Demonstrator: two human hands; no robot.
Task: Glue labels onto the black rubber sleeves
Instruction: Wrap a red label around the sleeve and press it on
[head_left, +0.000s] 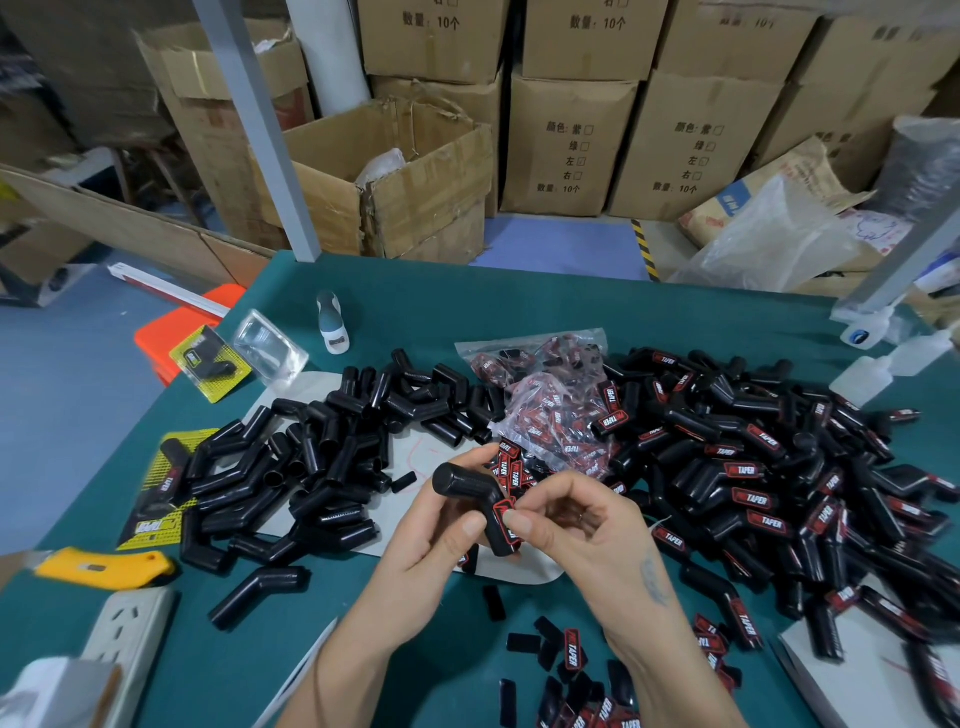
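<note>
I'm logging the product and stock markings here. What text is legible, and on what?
"TAPER": red-and-black labels on finished sleeves and loose labels.
"数量: 10个": cardboard cartons.
"颜色: 紫 绿 左 右" with checkboxes: same cartons.
Yellow packaging card print: blurred.

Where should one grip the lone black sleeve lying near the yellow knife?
Grip the black sleeve probably at its longer straight leg, from above, fingers across its width. It lies flat and apart from the pile, so both sides of that leg are free.

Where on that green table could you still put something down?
Bare green mat runs along the far edge, behind the white bottle and the label bag. The unlabelled sleeve pile and labelled sleeve pile crowd the middle.
</note>
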